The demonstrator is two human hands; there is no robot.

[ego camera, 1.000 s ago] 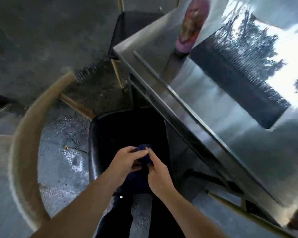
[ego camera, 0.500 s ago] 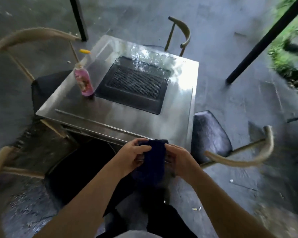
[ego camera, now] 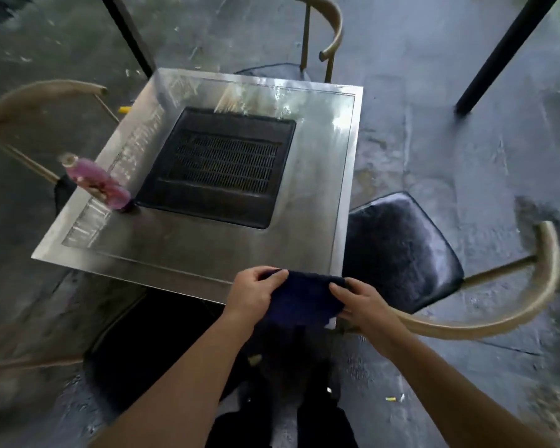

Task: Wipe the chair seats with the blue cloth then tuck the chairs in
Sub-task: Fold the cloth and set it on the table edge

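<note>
On the wet grey stone floor [ego camera: 434,92] stands a shiny square metal table [ego camera: 314,195] with black-seated chairs [ego camera: 398,250] around it, and at its near edge the left hand [ego camera: 256,294] and right hand [ego camera: 366,305] pinch the dark blue cloth [ego camera: 304,302].

Near chair seat [ego camera: 162,344] partly under table [ego camera: 181,253].

No writing, number or sign can be read anywhere in this view. The pink bottle [ego camera: 95,180] at the left edge of the metal table [ego camera: 314,202] carries a printed label, but it is blurred and its words cannot be made out.
</note>
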